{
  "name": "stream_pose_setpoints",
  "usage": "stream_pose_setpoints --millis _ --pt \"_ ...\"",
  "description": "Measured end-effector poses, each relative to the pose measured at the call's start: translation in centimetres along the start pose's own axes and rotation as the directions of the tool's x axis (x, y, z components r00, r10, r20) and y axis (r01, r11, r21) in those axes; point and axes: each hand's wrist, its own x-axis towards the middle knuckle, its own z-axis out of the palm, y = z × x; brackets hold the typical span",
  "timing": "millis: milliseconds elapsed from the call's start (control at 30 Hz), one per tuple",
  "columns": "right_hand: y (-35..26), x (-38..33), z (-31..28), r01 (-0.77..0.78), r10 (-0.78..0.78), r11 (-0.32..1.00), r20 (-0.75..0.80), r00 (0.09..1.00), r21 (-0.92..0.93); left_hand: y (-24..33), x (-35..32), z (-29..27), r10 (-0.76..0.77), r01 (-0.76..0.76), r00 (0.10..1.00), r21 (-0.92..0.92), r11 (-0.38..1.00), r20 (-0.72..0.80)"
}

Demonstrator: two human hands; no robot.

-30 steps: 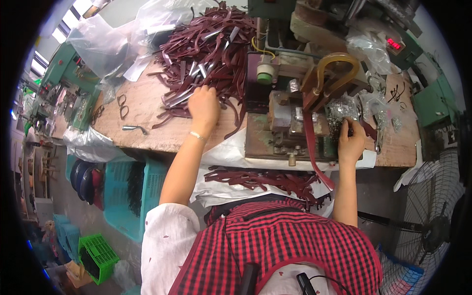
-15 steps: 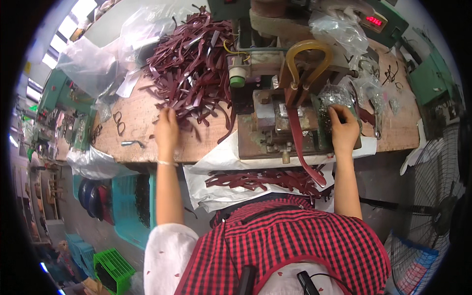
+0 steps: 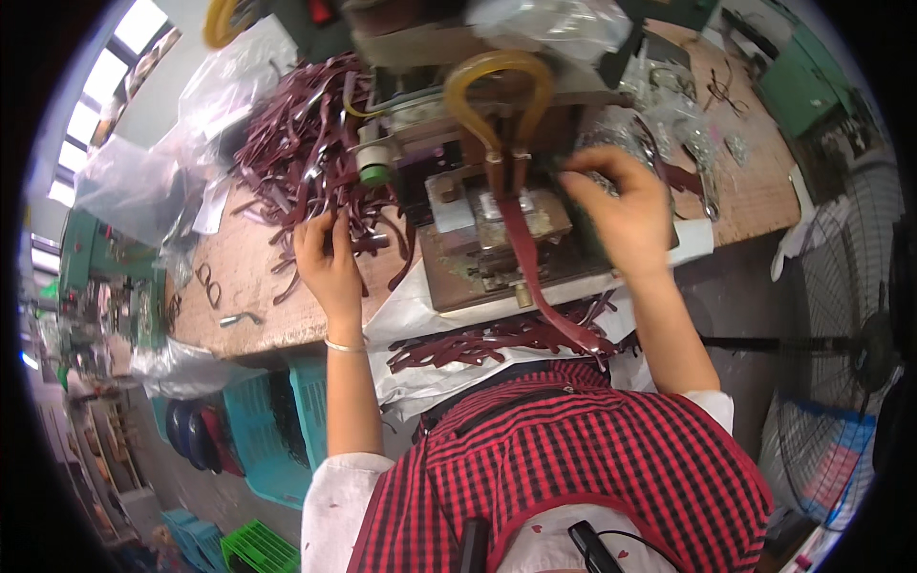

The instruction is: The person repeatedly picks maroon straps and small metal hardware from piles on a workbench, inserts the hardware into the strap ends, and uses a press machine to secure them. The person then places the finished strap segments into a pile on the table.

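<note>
At the near edge of a heap of maroon eyeglass temples (image 3: 306, 143), my left hand (image 3: 328, 267) has its fingers bent together on one temple, partly hidden among the others. My right hand (image 3: 626, 210) is beside the right side of the bench press (image 3: 501, 224), thumb and forefinger close together and blurred; whatever is between them is too small to make out. A maroon temple (image 3: 525, 253) sits with its upper end under the press head, below a looped amber tube (image 3: 499, 62). Its curved end hangs toward me, touched by neither hand.
More temples (image 3: 478, 346) lie on white sheeting across my lap. Left on the bench are a spectacle frame (image 3: 208, 285) and a small metal piece (image 3: 239, 318). Plastic bags (image 3: 143, 205) stand behind. A fan (image 3: 860, 344) is at right, turquoise crates (image 3: 263, 458) below left.
My right hand has moved from the small-parts tray leftward to the press head. My left fingers have closed at the heap's edge. The whole view has shifted; the temple in the press stays put.
</note>
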Motion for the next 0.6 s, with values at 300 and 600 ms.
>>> stream_pose_setpoints --millis 300,600 --pt "-2.5 -0.5 4.4 -0.229 0.193 0.798 0.124 0.973 0.557 10.7 3.7 -3.3 -0.078 0.025 0.996 -0.657 0.754 -0.052" --pt "-5.2 -2.5 2.4 -0.226 0.125 0.879 0.255 0.959 0.420 15.6 2.7 -2.6 0.480 -0.428 0.874 -0.354 0.832 0.072"
